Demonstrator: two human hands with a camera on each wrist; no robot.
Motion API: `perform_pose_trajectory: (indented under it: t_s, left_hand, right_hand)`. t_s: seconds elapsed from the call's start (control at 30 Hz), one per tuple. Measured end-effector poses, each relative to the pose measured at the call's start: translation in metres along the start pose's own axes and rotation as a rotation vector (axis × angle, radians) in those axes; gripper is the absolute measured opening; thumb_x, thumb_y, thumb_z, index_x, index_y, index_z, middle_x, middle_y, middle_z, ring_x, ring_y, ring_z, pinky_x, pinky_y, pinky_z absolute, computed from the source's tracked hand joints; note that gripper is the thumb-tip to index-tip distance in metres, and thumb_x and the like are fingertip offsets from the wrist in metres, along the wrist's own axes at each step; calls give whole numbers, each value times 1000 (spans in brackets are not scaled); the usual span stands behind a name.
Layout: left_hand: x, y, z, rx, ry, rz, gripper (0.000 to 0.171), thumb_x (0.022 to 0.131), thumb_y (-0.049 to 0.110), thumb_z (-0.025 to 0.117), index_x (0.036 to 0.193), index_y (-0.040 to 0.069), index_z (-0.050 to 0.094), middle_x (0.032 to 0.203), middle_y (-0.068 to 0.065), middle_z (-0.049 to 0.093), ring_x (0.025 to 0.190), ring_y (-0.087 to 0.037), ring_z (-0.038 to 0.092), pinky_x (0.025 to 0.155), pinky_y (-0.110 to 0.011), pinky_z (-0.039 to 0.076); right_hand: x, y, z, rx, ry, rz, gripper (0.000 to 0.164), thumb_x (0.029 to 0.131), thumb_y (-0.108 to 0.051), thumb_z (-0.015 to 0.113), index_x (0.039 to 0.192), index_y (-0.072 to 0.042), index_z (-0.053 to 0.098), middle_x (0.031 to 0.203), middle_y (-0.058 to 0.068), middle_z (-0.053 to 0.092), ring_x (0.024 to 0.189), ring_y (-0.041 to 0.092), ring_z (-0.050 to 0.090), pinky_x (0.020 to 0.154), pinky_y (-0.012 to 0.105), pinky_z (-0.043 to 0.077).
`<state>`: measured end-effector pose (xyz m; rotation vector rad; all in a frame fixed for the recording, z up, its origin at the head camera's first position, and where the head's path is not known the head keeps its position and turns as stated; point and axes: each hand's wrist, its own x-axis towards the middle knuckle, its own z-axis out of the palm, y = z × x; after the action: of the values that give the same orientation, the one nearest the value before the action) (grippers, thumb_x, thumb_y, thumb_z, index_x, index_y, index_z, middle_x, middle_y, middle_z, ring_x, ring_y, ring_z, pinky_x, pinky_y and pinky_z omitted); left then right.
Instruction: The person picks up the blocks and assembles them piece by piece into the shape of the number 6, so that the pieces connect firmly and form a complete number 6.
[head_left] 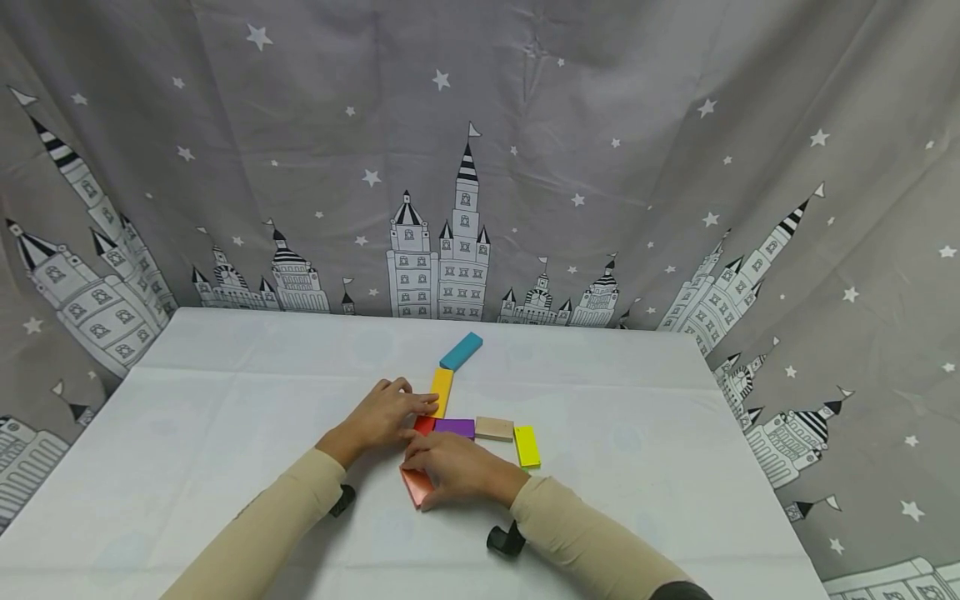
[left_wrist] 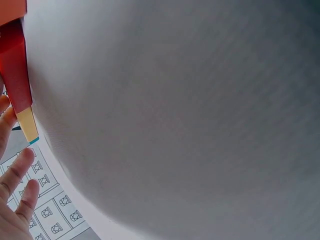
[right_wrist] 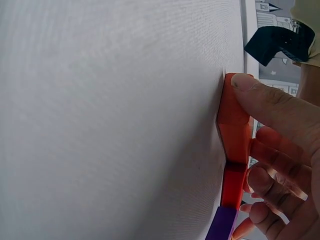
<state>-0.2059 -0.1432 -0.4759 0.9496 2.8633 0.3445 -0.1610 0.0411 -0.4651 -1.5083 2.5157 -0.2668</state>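
Note:
My right hand point(head_left: 453, 468) holds an orange block point(head_left: 416, 485) flat on the table, its thumb on the near end, as the right wrist view shows. The block's far end meets a red block point(right_wrist: 234, 185), mostly covered by my hands in the head view. My left hand point(head_left: 381, 415) lies beside the red block, fingers fairly straight and spread. One fingertip reaches the near end of an amber-yellow block point(head_left: 442, 392). A purple block point(head_left: 456, 427) adjoins the red one on the right.
Beyond the amber-yellow block lies a blue block point(head_left: 461, 351), angled right. A tan block point(head_left: 494, 429) and a bright yellow block point(head_left: 527, 447) continue the row right of the purple one. All rest on a white-covered table point(head_left: 637, 500), before a grey castle-print curtain point(head_left: 570, 108).

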Motion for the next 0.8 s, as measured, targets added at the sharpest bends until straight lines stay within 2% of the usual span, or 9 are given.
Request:
perform_pose_trajectory:
  t_s: [0.8]
  left_hand:
    - [1,1,-1,-8,-1,0,55,79,30,78,129,14,63,136,-2,58,103,-22,48,90,-45,37]
  right_hand:
    - [2,-3,3,-7,15,39,51,77,-43,80,119,-16,69,118,-7,61,112,6,53,101,18,39]
